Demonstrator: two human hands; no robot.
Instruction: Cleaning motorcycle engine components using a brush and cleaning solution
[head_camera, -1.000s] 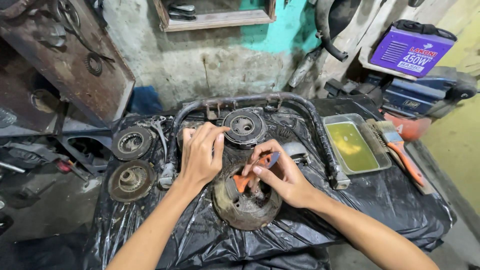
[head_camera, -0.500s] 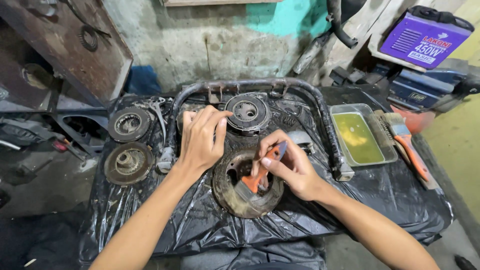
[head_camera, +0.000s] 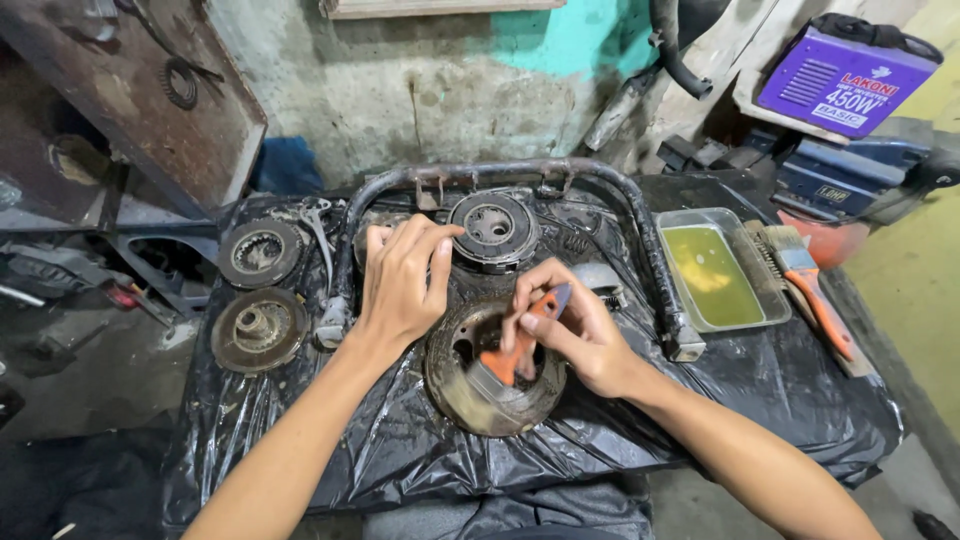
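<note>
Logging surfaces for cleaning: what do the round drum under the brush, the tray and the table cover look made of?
Drum: looks like cast metal, dull, rusty brown, greasy. Tray: bright thin sheet metal, likely steel or aluminium, holding yellow-green liquid. Table cover: black plastic film, glossy and wrinkled. The right hand holds the brush: orange handle, probably plastic.

Both forearms reach up from the lower edge, bare to the elbow, converging toward the middle; the left hand lies palm down with its back to the camera, wrist straight, fingers held together and curved forward, the thumb pressed alongside the index finger; the right hand sits just beside it, to the right of those fingers and a little lower, wrist bent inward; its fingers curl down and pinch closed against the thumb, knuckles raised, fingertips pointing down and left toward the left wrist; the two hands stay apart, not touching.
</note>
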